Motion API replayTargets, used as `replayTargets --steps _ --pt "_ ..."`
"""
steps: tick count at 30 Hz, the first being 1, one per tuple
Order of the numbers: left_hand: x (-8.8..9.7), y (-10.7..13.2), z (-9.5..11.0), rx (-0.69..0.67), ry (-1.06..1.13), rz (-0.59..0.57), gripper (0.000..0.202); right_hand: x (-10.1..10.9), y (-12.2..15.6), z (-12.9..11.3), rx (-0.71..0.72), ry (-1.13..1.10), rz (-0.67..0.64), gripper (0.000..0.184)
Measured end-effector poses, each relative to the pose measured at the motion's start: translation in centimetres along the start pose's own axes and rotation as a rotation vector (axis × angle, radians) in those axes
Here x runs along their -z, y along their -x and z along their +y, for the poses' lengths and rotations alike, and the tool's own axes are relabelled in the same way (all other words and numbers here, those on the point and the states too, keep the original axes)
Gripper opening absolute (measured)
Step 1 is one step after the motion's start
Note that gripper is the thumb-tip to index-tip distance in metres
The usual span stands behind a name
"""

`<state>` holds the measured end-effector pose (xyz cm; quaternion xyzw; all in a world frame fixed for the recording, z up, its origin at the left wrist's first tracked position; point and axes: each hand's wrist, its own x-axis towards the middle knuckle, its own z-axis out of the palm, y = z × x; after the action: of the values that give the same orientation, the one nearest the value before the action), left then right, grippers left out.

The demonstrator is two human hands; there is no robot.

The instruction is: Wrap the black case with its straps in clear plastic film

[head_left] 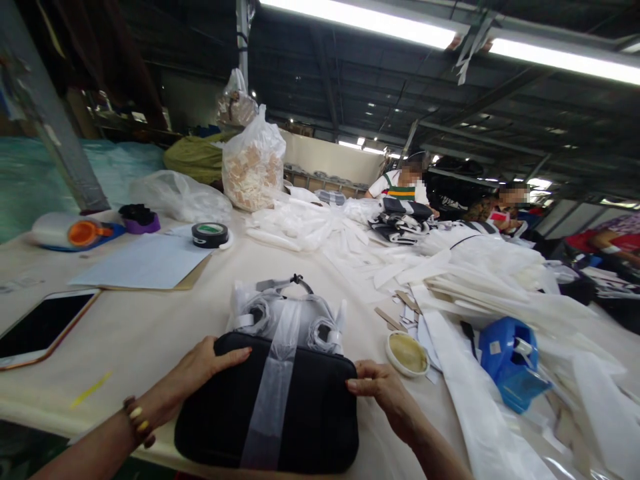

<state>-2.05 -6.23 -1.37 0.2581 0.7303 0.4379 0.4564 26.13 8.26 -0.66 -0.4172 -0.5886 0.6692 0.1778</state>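
Left hand (pixel 207 367) and right hand (pixel 384 389), thumbs on top, grip opposite edges of a black, rounded-rectangular, fabric-looking bag (pixel 320 407), translucent plastic strip (pixel 271 400) down its middle, lower centre of frame, at the cream bench (pixel 145 333)!

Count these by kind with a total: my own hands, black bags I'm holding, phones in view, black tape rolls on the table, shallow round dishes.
Left hand and right hand: 2
Black bag: 1
Phone: 1
Black tape roll: 1
Round dish: 1
Total: 6
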Motion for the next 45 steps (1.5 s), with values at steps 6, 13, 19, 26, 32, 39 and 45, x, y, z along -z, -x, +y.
replayTargets --steps 6,13,19,26,32,39,45 --pt "-0.4 0.9 1.9 0.114 0.249 -0.235 0.050 0.5 -0.5 0.5 -0.069 0.008 -0.033 0.022" --pt "-0.5 0.9 2.0 0.128 0.374 -0.239 0.045 0.6 -1.2 1.1 -0.206 -0.050 0.007 0.033" --pt "0.3 1.1 1.9 0.019 0.167 -0.210 0.056 0.4 -1.1 1.5 -0.185 -0.154 0.009 0.033" --pt "0.9 1.4 1.0 -0.015 0.107 -0.231 0.051 -0.3 -0.7 2.2 -0.095 -0.275 0.050 0.029" --pt "0.9 2.4 1.4 0.071 0.210 -0.292 0.049 -0.8 0.0 2.4 -0.054 -0.418 0.031 0.027" --pt "1.8 3.7 1.5 0.203 0.404 -0.334 0.040 -1.4 1.1 2.3 -0.079 -0.435 -0.173 0.031" --pt "2.0 4.2 0.4 0.166 0.524 -0.233 0.037 -2.5 1.7 3.1 -0.091 -0.524 -0.236 0.026"
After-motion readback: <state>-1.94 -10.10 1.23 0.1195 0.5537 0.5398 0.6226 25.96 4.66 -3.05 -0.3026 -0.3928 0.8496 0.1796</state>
